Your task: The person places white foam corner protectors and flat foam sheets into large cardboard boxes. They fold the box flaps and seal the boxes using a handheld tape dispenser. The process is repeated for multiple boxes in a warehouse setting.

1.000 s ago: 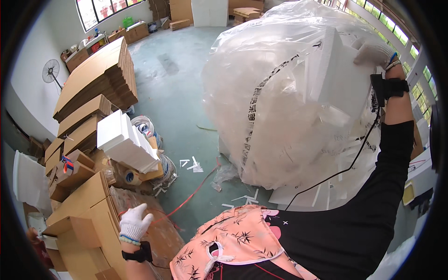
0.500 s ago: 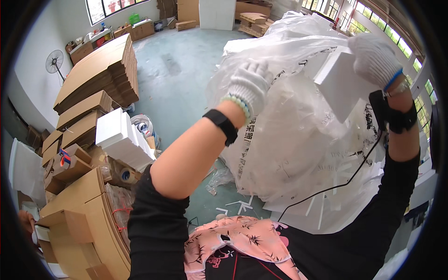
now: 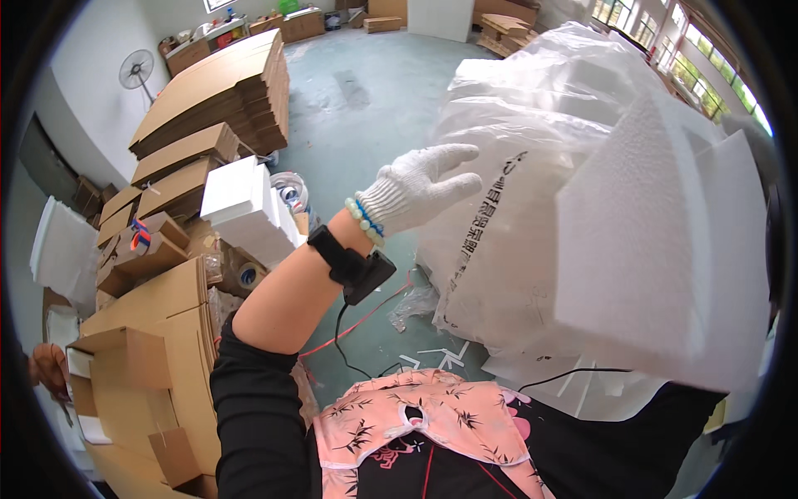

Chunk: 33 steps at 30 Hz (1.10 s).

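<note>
White foam panel [image 3: 640, 258]: raised at right, before the clear plastic bag [image 3: 515, 287]; presumably borne by the right hand [image 3: 746, 130], a grey blur near its upper edge, grip indeterminable. Left hand [image 3: 420, 185]: gloved, fingers spread, holding nothing. Flattened cartons [image 3: 212, 87] stand stacked at left, seemingly to save space.

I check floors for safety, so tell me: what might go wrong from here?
The white sheet covers much of the view's right side, so the wearer might bump something hidden behind it.
The cable hanging from the band near the left hand could snag if that arm swings.
The red string and white scraps on the floor may catch a foot.
</note>
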Each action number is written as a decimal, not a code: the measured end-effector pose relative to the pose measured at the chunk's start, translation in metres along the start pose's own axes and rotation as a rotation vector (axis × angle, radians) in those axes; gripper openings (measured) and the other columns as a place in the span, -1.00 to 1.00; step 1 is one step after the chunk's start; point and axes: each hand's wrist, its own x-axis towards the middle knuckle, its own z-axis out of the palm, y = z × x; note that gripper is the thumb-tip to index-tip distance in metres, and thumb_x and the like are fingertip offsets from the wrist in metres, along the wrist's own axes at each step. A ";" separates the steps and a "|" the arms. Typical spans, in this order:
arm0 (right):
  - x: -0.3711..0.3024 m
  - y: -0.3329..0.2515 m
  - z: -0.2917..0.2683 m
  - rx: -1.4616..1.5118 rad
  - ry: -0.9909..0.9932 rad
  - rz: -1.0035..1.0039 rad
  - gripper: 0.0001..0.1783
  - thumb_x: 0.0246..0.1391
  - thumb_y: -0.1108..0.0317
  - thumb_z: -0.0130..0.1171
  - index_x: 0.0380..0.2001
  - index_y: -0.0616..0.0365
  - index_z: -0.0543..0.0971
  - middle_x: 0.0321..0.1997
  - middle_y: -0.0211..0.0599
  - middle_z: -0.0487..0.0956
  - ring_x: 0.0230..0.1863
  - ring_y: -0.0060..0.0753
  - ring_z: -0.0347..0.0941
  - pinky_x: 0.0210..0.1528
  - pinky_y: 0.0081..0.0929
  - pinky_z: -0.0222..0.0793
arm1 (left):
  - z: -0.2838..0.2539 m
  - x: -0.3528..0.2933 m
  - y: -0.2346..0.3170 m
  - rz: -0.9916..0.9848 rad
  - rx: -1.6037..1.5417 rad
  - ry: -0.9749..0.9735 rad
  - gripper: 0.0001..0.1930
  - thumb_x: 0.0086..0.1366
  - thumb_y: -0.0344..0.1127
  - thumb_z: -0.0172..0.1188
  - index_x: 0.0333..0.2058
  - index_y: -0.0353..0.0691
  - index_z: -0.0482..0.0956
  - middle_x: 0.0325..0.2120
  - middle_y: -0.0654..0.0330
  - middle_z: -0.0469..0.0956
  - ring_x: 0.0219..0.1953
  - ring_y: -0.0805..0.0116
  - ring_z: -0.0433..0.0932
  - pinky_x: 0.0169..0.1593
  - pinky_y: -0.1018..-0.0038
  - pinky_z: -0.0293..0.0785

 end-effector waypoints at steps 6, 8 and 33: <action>0.150 -0.001 0.132 0.957 -0.113 -0.547 -0.44 0.03 0.41 0.21 0.15 0.23 0.43 0.08 -0.17 0.53 0.03 -0.27 0.52 0.10 -0.39 0.44 | -0.042 -0.155 -0.008 -0.259 -1.200 0.248 -0.48 0.39 -0.05 0.10 0.19 -0.26 0.38 0.01 0.16 0.52 -0.02 0.40 0.54 -0.07 0.46 0.53; 0.196 -0.055 0.164 0.896 -0.226 -0.655 -0.41 0.06 0.37 0.24 0.19 0.23 0.41 0.12 -0.18 0.52 0.04 -0.32 0.52 0.11 -0.40 0.43 | -0.051 -0.206 -0.009 -0.262 -1.436 0.401 -0.51 0.39 -0.04 0.11 0.16 -0.23 0.41 -0.05 0.20 0.56 -0.10 0.48 0.60 -0.16 0.51 0.60; 0.158 -0.629 0.374 0.915 -1.020 -1.200 0.12 -0.20 0.20 0.44 0.38 0.26 0.07 0.21 0.11 0.41 0.16 -0.11 0.44 0.20 -0.29 0.34 | -0.124 -0.601 0.265 0.047 -0.594 2.058 -0.40 0.49 0.01 -0.26 0.28 -0.36 0.17 0.23 -0.03 0.30 0.27 0.07 0.29 0.31 0.14 0.21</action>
